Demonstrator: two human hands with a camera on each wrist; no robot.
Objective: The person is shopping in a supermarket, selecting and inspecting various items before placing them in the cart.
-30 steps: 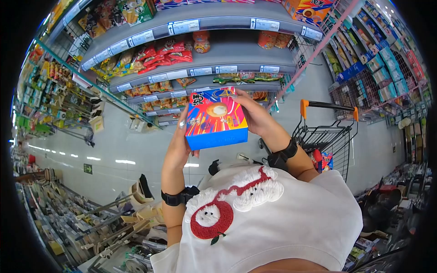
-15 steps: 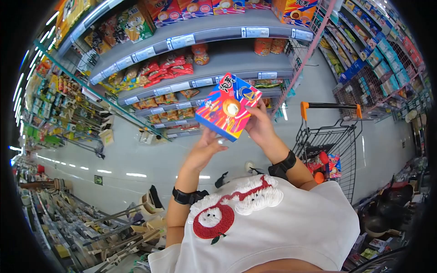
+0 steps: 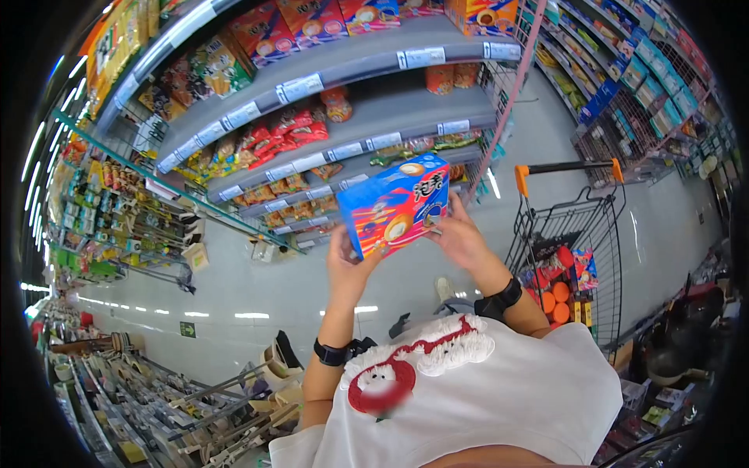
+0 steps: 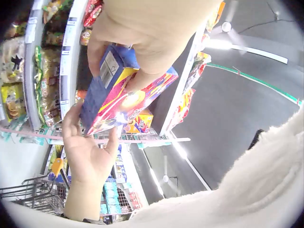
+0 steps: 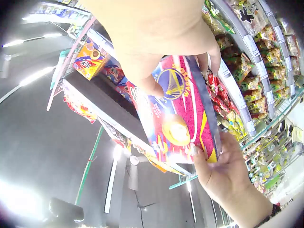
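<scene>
- Box [image 3: 396, 209], one, blue, red and pink; tilted, held up between both hands, in front of the shelves.
- Left hand [image 3: 349, 267], one: partly curled, gripping the box's left end, thumb on the printed face.
- Right hand [image 3: 463, 240], one: partly curled, gripping the box's right end.
- Shelves [image 3: 367, 101], grey, far side: boxes above, red packets [image 3: 285, 136] lower left.
- Shopping cart [image 3: 568, 234], one, black wire, right: orange lids [image 3: 555, 300] and a colourful carton [image 3: 584, 269] inside.
- Shirt [image 3: 499, 398], white, near side.
</scene>
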